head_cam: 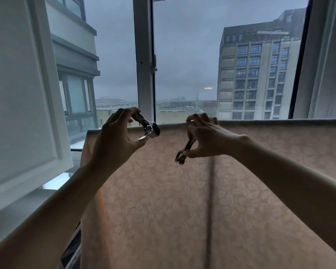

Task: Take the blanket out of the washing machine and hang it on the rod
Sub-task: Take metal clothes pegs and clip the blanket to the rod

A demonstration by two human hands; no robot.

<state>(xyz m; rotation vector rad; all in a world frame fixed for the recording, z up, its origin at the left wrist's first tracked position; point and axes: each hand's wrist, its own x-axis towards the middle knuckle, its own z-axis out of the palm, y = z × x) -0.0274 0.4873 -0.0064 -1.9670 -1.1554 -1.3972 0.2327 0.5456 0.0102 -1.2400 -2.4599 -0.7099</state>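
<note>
While the blanket [182,191] hangs draped, I see my left hand [116,136] pinching a metal clip [148,129], my right hand [204,136] gripping seemingly another clip [185,150].

High-rise flat, laundry spot by the window

Tall window [182,55] facing apartment blocks [260,74]; patterned blanket [182,191] hangs drying inside.

One head-worn view faces forward, close to the hung blanket [182,191], toward the window [182,55].
</note>
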